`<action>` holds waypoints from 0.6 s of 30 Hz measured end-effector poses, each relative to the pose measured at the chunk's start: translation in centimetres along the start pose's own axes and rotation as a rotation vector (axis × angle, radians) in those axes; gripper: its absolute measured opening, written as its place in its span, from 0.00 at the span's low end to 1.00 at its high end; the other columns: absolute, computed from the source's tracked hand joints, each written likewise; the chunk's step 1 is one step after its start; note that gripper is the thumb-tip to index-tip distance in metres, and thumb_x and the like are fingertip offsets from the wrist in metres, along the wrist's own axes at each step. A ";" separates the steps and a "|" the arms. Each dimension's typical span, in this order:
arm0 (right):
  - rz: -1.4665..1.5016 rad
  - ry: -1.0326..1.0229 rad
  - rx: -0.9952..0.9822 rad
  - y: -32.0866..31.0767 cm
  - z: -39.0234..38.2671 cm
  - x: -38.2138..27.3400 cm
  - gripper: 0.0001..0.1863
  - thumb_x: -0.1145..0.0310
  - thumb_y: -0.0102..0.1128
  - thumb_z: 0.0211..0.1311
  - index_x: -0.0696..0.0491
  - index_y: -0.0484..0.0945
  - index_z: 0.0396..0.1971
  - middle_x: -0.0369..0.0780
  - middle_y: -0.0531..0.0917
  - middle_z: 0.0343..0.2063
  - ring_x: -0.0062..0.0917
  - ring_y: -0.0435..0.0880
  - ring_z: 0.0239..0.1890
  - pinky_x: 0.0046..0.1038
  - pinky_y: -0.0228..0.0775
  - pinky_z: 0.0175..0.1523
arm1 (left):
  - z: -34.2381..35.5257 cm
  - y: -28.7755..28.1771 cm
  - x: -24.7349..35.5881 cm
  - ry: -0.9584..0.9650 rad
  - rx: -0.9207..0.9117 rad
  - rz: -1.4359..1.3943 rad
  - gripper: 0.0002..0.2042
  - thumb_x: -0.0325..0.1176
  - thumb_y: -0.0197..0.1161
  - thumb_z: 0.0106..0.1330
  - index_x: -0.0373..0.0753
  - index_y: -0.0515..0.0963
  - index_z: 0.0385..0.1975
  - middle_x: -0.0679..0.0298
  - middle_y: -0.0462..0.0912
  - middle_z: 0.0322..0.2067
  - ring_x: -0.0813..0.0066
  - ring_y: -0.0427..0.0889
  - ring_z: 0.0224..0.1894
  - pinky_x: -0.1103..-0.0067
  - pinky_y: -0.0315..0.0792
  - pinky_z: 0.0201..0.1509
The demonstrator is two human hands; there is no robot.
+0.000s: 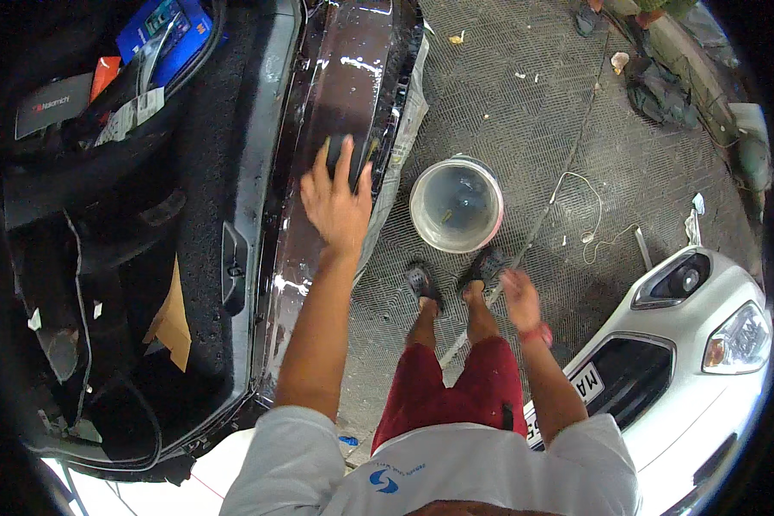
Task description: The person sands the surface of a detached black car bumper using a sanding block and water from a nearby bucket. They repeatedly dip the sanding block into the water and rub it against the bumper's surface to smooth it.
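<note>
My left hand (337, 206) is closed around a small dark block (344, 156), like a sanding block. It presses the block flat on the wet, dark brown bumper (305, 232) of a car at the left. Fingers lie over the block and hide part of it. Off to the right, my right hand (521, 299) hangs empty beside my legs, loosely open and slightly blurred, with a red band (537, 334) on its wrist. Between the bumper and the floor, a sheet of newspaper (408, 112) runs along the bumper's edge.
A round bucket of cloudy water (456, 205) stands on the textured floor before my feet. The open car trunk (206, 172) holds a blue box (168, 39) and a torn cardboard piece (172, 322). A white bumper with a headlight (654, 344) sits at the right. A thin white cord (595, 193) lies nearby.
</note>
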State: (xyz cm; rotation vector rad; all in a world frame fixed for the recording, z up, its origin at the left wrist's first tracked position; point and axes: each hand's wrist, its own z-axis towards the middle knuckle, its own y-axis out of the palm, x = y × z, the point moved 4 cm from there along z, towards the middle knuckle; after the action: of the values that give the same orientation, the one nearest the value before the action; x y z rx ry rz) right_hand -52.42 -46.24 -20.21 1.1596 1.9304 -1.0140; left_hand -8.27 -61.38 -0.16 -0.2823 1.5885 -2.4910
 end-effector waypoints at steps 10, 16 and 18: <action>-0.189 -0.686 0.091 21.6 8.9 -36.9 0.24 0.59 0.62 0.84 0.55 0.82 0.71 0.55 0.74 0.77 0.58 0.75 0.73 0.52 0.69 0.78 | 2.7 -6.6 -3.4 -0.701 -0.738 -0.450 0.45 0.72 0.30 0.86 0.42 0.80 0.76 0.41 0.82 0.72 0.35 0.78 0.74 0.51 0.69 0.81; -0.453 -0.546 0.306 23.7 8.3 -38.9 0.33 0.54 0.85 0.57 0.46 0.87 0.62 0.49 0.72 0.77 0.53 0.74 0.72 0.57 0.70 0.69 | 4.7 -8.0 -6.3 -0.350 -0.820 -0.520 0.38 0.68 0.41 0.87 0.44 0.84 0.72 0.43 0.86 0.67 0.38 0.80 0.73 0.51 0.72 0.77; -0.551 -0.467 0.320 24.0 8.0 -39.6 0.32 0.56 0.85 0.56 0.45 0.87 0.62 0.48 0.73 0.76 0.52 0.74 0.71 0.57 0.69 0.69 | 5.3 -7.7 -7.6 -0.221 -0.870 -0.586 0.35 0.65 0.46 0.88 0.44 0.84 0.72 0.46 0.86 0.68 0.40 0.82 0.72 0.52 0.73 0.76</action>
State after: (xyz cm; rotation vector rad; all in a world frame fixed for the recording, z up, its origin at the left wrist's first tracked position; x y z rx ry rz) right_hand -14.01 -61.57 2.14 0.4629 1.7649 -1.7579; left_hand 0.04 -60.95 8.56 -1.2267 2.6633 -1.7730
